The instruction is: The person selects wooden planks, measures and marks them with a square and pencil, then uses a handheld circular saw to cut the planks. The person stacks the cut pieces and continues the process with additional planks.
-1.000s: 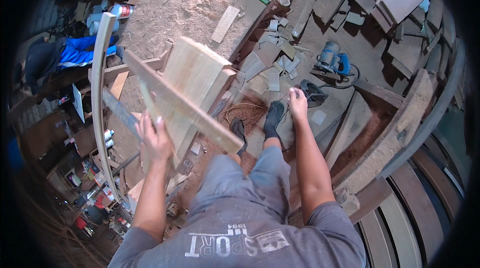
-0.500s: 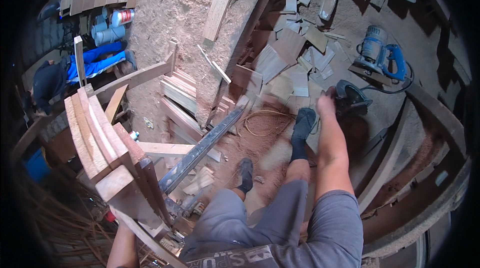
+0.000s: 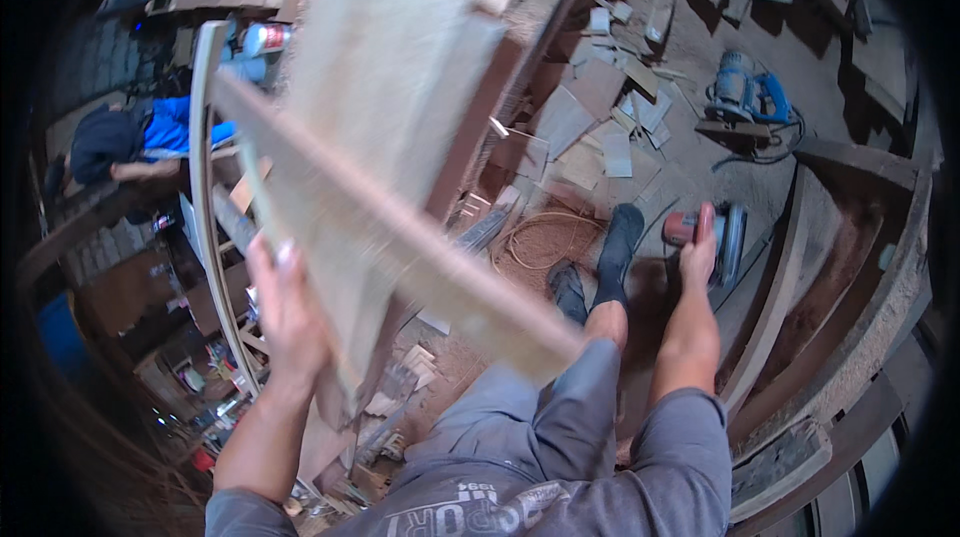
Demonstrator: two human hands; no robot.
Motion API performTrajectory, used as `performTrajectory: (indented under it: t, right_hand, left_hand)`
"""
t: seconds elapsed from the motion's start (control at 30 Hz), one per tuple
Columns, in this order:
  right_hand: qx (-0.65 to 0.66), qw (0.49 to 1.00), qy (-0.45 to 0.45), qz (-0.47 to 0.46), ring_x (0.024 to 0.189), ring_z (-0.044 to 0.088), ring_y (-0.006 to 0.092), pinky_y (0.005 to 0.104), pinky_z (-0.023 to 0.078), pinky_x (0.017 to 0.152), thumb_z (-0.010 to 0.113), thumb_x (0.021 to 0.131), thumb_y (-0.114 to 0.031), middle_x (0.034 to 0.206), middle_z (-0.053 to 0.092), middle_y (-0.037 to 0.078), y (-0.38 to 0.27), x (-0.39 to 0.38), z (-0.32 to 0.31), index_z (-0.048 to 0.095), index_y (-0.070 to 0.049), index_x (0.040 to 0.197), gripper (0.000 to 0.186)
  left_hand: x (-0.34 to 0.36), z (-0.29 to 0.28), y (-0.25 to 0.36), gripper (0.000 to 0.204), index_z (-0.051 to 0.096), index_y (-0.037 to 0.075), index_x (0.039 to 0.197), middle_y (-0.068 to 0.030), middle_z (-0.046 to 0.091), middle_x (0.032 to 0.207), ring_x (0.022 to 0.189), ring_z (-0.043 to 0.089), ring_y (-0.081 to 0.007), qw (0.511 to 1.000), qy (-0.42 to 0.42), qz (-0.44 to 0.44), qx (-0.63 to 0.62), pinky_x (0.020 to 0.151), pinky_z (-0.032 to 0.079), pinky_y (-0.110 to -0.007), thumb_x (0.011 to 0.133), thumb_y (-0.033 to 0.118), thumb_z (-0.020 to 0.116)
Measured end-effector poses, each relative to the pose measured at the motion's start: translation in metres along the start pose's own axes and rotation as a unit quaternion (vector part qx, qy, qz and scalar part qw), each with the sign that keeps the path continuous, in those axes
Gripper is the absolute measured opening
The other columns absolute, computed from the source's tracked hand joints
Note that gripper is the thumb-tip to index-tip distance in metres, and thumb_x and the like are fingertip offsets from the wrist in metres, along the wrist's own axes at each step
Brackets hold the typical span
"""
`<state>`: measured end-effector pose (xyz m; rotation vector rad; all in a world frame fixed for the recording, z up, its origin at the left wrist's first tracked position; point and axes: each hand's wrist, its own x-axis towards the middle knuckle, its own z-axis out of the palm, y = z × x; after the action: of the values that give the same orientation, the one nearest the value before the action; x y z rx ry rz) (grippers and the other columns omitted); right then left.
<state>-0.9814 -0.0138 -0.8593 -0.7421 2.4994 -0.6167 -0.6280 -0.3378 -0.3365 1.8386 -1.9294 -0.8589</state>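
Observation:
My left hand point(image 3: 290, 317) is closed on the edge of a large wooden assembly point(image 3: 375, 67), its thumb and fingers showing against the wood. Broad pale boards make up this piece, and a narrow strip slants across it; motion blurs its outline. It hangs tilted in front of me, over the middle left of the view. At the right, my right hand point(image 3: 697, 262) grips the red handle of a circular saw point(image 3: 680, 228). The saw's dark round guard faces away to the right, low beside my leg, and my palm is hidden.
A second blue power tool point(image 3: 740, 92) stands on a wood block at the far right. Offcuts point(image 3: 590, 122) lie scattered ahead, near a coiled cord point(image 3: 540, 237). Curved timber framing point(image 3: 790, 277) flanks my right side. A person in blue trousers point(image 3: 170, 127) is at the far left.
The wooden assembly has swung from the lower left up and across the middle, with my left hand now showing on it. My right hand and the saw have come nearer and turned.

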Motion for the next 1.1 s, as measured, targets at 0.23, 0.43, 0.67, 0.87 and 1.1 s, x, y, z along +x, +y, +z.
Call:
performTrajectory:
  t: [0.23, 0.43, 0.67, 0.87, 1.1]
  right_hand:
    - [0.055, 0.952, 0.023, 0.301, 0.111, 0.073, 0.0451, 0.0539, 0.054, 0.099, 0.071, 0.092, -0.032, 0.11, 0.076, 0.027, -0.051, -0.099, -0.051, 0.073, 0.003, 0.117, 0.044]
    - [0.22, 0.901, -0.225, 0.299, 0.069, 0.064, 0.0133, 0.0324, 0.051, 0.061, 0.075, 0.095, -0.025, 0.083, 0.068, 0.004, -0.143, -0.087, -0.135, 0.074, 0.002, 0.107, 0.03]
    - [0.286, 0.922, 0.074, -0.251, 0.099, 0.072, 0.0194, 0.0356, 0.058, 0.089, 0.078, 0.099, -0.018, 0.123, 0.072, 0.007, -0.245, -0.131, -0.26, 0.068, -0.005, 0.142, 0.046]
    - [0.383, 0.923, -0.022, 0.023, 0.057, 0.055, 0.0081, 0.0261, 0.042, 0.048, 0.074, 0.106, -0.031, 0.082, 0.062, -0.002, -0.333, -0.097, -0.364, 0.072, -0.009, 0.121, 0.026]
    - [0.414, 0.904, -0.098, -0.053, 0.072, 0.062, 0.0095, 0.0269, 0.053, 0.062, 0.072, 0.108, -0.025, 0.092, 0.067, 0.001, -0.392, -0.131, -0.476, 0.069, -0.003, 0.128, 0.03]
  left_hand:
    - [0.007, 0.005, -0.003, 0.042, 0.056, 0.001, 0.123, -0.0197, 0.068, 0.102, 0.097, 0.066, -0.0355, 0.985, 0.063, 0.071, 0.146, 0.088, 0.049, -0.055, 0.114, 0.042, 0.052]
    - [0.007, 0.004, 0.004, 0.047, 0.055, -0.003, 0.122, -0.0264, 0.069, 0.115, 0.112, 0.065, -0.0448, 0.979, 0.081, 0.067, 0.177, 0.099, 0.044, -0.062, 0.11, 0.043, 0.053]
    - [0.004, -0.004, 0.014, 0.047, 0.058, -0.001, 0.125, -0.0258, 0.068, 0.124, 0.123, 0.062, -0.0412, 0.984, 0.068, 0.04, 0.16, 0.108, 0.041, -0.058, 0.107, 0.043, 0.054]
    - [0.002, 0.001, 0.013, 0.051, 0.058, -0.001, 0.129, -0.0233, 0.069, 0.126, 0.125, 0.062, -0.0391, 0.984, 0.06, 0.034, 0.164, 0.109, 0.041, -0.058, 0.108, 0.045, 0.053]
    - [-0.003, -0.008, 0.016, 0.053, 0.06, -0.001, 0.129, -0.0236, 0.069, 0.129, 0.127, 0.061, -0.038, 0.985, 0.065, 0.012, 0.161, 0.11, 0.041, -0.057, 0.109, 0.047, 0.051]
